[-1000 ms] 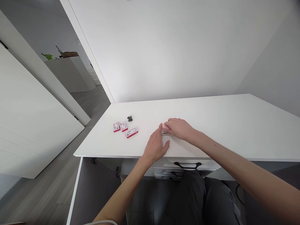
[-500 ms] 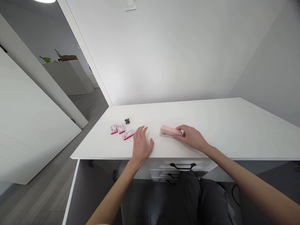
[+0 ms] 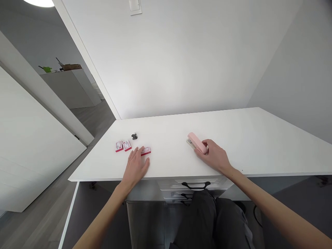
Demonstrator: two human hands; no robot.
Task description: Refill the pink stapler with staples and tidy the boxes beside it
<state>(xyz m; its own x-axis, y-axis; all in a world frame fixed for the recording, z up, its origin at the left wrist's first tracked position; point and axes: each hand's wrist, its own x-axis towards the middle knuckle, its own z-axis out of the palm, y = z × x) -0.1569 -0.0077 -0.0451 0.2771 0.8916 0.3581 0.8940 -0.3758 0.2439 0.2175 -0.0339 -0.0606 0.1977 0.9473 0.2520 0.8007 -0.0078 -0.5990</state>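
My right hand (image 3: 214,155) grips the rear end of a pink stapler (image 3: 197,141), whose front points away and to the left above the white desk. Below its pink top, the pale base shows at the front. My left hand (image 3: 135,165) is open, fingers stretched over the left part of a small red-and-white box (image 3: 146,150); whether it touches the box I cannot tell. Two similar boxes, one (image 3: 119,146) at the far left and another (image 3: 127,145) beside it, lie left of my fingertips. Behind them sits a small dark object (image 3: 134,136), perhaps a clip.
The white desk (image 3: 166,166) meets a wall at the back. Under its front edge are drawers with black handles (image 3: 196,185), close to my knees (image 3: 207,214). A white door (image 3: 33,138) and a doorway are on the left.
My left hand has moved left, from beside the nearest box to over it. My right hand has turned the stapler so its front points farther away from me. The view has shifted slightly.
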